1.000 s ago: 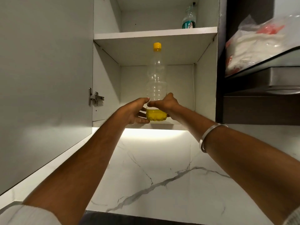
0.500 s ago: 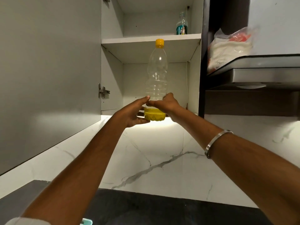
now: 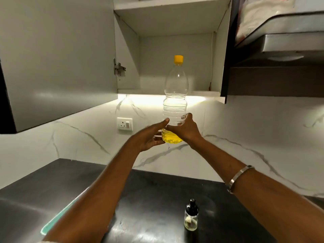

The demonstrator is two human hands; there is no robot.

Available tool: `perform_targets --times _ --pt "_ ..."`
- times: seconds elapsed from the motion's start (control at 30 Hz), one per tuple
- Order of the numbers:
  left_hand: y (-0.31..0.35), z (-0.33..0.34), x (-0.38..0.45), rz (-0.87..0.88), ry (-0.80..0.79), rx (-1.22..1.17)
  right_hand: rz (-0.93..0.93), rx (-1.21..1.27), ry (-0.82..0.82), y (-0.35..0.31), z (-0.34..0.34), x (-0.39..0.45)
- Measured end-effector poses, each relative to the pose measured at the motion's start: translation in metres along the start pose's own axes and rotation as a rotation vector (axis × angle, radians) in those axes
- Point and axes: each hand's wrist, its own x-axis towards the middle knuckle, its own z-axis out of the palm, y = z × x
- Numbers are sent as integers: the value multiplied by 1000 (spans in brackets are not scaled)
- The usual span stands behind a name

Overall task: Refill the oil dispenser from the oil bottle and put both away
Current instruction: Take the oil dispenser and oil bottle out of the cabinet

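A tall clear plastic oil bottle [image 3: 175, 95] with a yellow cap is upright in the air in front of the open wall cabinet [image 3: 175, 32]. Only its bottom holds yellow oil. My left hand [image 3: 150, 135] and my right hand [image 3: 184, 128] both grip the bottle's lower part, one on each side. Down on the dark countertop [image 3: 149, 199] stands the small glass oil dispenser [image 3: 191, 216] with a black spray top, nearly without oil. It is below my right forearm and untouched.
The cabinet door [image 3: 57, 58] hangs open at the left. A range hood [image 3: 280, 41] juts out at the right with a white bag above it. A wall socket [image 3: 124, 124] sits on the marble backsplash. A light green board [image 3: 57, 220] lies on the counter's left.
Both hands have brought the bottle out of the cabinet's lower shelf and down in front of the backsplash. The view has tilted down, so the countertop and dispenser now show.
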Motion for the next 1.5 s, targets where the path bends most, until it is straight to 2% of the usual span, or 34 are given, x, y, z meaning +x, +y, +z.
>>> perform_targets --times 0.1,0.27,0.53,0.73,0.97,1.17,1.5 --pt "-30 -6 0 -16 -45 17 -27 -23 -25 26 16 -15" --pt "-86 -21 8 -40 -18 52 -14 -15 -70 73 47 -35" --pt "-167 -33 16 -39 125 109 74 91 -149 148 101 -68" --pt "-238 -45 22 -56 148 158 206 132 -197 203 141 -97" --pt "-300 -57 31 -127 185 192 345 8 -254 254 174 -115" --pt "-340 -67 39 -209 191 269 430 -13 -310 284 192 -126" --pt "-371 -73 40 -238 204 259 525 5 -331 300 205 -138"
